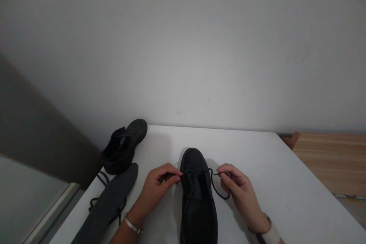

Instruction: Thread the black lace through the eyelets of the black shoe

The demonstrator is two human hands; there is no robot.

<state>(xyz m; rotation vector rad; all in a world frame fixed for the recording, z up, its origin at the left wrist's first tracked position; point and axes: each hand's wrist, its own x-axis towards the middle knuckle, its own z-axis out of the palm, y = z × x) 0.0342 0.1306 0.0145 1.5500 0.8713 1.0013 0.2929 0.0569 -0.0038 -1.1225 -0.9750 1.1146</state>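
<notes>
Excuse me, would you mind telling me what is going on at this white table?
A person's two bare hands are busy with the lacing of a black shoe. The right hand pinches a thin black lace near its tip; the left hand has its fingertips at the shoe's left side. A second black shoe and a flat dark-grey insole lie to the left.

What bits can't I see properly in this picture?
- Middle shoe, heel end: cut off by the head view's bottom edge.
- Insole, lower end: head view, same edge.
- Whatever is between the left hand's fingertips: head view, covered by that hand.
- Lace, part inside the right hand: head view, hidden by that hand.
</notes>
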